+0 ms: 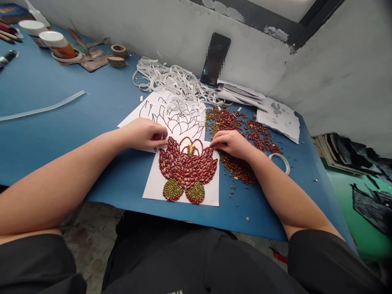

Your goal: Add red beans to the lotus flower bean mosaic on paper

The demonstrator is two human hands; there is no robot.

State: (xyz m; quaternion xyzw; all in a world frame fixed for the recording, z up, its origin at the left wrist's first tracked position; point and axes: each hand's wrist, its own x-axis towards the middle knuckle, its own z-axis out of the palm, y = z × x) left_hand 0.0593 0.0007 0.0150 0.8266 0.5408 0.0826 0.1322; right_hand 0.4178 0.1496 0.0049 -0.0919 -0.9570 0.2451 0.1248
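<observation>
Glossy bean flower (186, 167) on flat white paper (154, 188), six o'clock from curled strips (174, 77). Left hand (147, 132) at the flower's ten o'clock, right hand (232, 143) at its two: both curled, grasp cannot be told.

we find the line drawing (180, 121) partly hidden under the bean-decorated sheet (212, 193), the clear strip (43, 108) cut off left.

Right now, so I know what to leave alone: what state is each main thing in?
Bean flower: mostly filled, some upper petals only outlined
Loose beans: scattered
Line drawing: flat, partly covered
Paper strips: tangled
Tape roll: lying flat
White-lidded jars: upright, closed
Phone: leaning against wall
Left hand: curled
Right hand: bent
</observation>
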